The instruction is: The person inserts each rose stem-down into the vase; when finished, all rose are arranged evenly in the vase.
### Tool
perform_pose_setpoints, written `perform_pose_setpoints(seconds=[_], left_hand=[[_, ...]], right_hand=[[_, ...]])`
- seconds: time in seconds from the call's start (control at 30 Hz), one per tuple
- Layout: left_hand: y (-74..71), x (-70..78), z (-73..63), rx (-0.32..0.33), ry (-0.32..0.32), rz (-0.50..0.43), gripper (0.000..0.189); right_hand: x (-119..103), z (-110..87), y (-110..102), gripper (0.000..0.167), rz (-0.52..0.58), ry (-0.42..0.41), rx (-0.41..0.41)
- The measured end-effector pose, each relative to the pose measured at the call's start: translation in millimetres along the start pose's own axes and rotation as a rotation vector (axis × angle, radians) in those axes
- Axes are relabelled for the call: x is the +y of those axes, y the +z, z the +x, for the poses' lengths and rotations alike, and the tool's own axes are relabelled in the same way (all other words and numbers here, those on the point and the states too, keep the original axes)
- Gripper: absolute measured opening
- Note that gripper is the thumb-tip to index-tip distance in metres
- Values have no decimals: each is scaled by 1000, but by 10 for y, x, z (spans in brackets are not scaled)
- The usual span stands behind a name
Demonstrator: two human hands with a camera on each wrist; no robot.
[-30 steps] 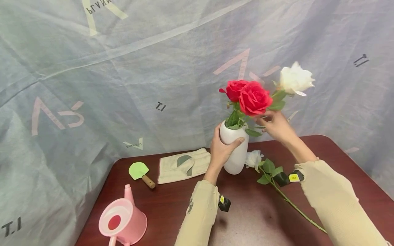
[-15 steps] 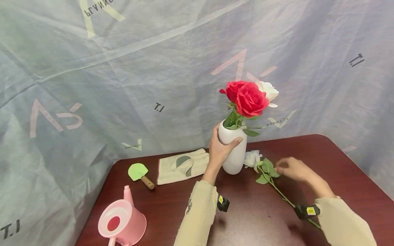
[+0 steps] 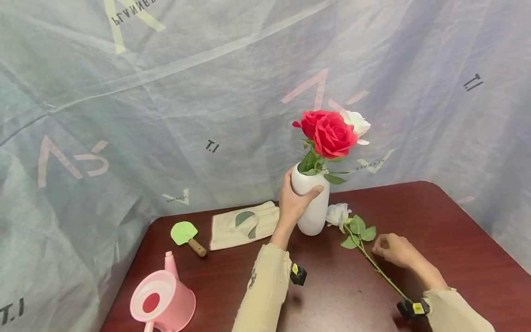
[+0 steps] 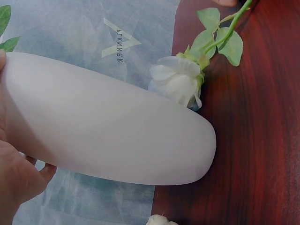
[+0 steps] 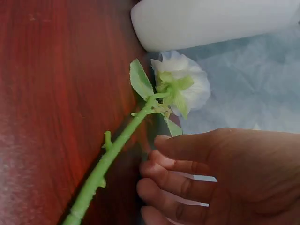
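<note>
Clearly, the left hand [image 3: 292,203] grips the vase [image 3: 316,213]; the right hand [image 3: 397,249], holding nothing, is just beside the loose white rose [image 3: 357,225]. Its bloom [image 3: 338,215] lies at the vase's four o'clock, so a slack grip might tip the vase onto it.

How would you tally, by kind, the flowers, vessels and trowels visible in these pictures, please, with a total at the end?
Full-petalled red roses: 2
Full-petalled white roses, one beside the red pair and one lying loose: 2
Tall, smooth white vase: 1
Pink, spouted watering can: 1
Light green trowel, wood-handled: 1
Total: 7
</note>
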State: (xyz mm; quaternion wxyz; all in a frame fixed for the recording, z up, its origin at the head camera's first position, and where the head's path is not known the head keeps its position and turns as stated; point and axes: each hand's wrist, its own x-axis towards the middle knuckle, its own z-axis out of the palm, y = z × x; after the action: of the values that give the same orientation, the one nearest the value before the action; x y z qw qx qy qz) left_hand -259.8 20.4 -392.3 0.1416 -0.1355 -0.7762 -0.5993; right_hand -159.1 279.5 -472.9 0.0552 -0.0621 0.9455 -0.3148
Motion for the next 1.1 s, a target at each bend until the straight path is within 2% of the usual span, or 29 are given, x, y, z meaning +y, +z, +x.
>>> perform_pose_setpoints(seconds=[0.17,0.43,0.6,0.7,0.77,0.8,0.87,0.9,1.0,1.03,1.1], left_hand=[[2,-6,3,-1,-3,6,82],[28,-17,-14,-3,-7,0,85],[23,-14,-20,5,2,16,86],[15,-11,-17,8,4,24,86],[10,-5,-16,13,7,21,85],[6,-1,-16,17,9,21,85],[1,6,-17,21,14,19,84],[-1,8,-17,22,16,17,84],[-6,16,-15,24,22,13,83],[-5,12,-17,24,20,12,83],[-6,9,-22,23,17,10,82]], right_hand=[[-36,17,87,28,56,28,-9],[-30,4,158,13,134,-45,4],[-53,-71,-30,7,189,-56,48],[-54,-125,-229,13,292,-47,115],[-28,-163,-364,13,418,-69,186],[-23,-186,-436,13,517,-87,216],[-25,-237,-570,10,767,-174,274],[-34,-256,-634,13,928,-255,289],[-106,-307,-823,27,1419,-496,245],[-128,-319,-875,31,1551,-562,226],[-177,-339,-967,35,1761,-623,222]])
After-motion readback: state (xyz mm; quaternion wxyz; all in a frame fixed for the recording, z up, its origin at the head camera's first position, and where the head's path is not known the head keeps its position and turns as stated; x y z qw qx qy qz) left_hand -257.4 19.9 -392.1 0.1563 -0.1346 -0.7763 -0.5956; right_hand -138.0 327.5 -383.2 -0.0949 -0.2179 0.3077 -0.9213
